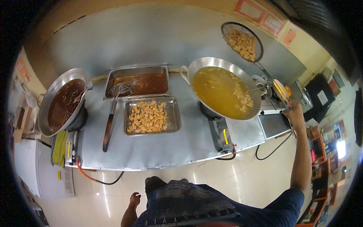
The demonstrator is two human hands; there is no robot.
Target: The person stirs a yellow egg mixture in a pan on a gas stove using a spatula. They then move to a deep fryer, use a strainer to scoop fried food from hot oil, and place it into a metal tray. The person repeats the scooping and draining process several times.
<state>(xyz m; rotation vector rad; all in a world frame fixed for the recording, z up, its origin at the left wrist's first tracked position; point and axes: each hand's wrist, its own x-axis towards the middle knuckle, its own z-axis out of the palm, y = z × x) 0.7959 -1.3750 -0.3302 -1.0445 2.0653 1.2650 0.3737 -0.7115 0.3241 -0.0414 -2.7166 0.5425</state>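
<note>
My right hand [295,113] grips the long handle of a black-rimmed mesh strainer [242,42], raised beyond the wok and holding fried, golden-brown pieces. Beneath and left of it, a large metal wok [225,61] of yellow oil has small pieces and froth along its right side. A wire utensil [259,86] rests at the wok's right rim. My left hand [135,200] hangs low over the floor, holding nothing, fingers loosely bent. More fried pieces [147,117] lie in a shallow metal tray [175,113]. Behind that, a deeper metal pan [168,81] contains dark red-brown sauce.
A wire whisk [109,124] leans on the deep pan. At left, another wok [45,113] with dark liquid stands on a burner, beside a green cloth [59,147]. The big wok's burner [225,136] has a hose. Stove and dishes stand at right; the table edge [141,169] is before me.
</note>
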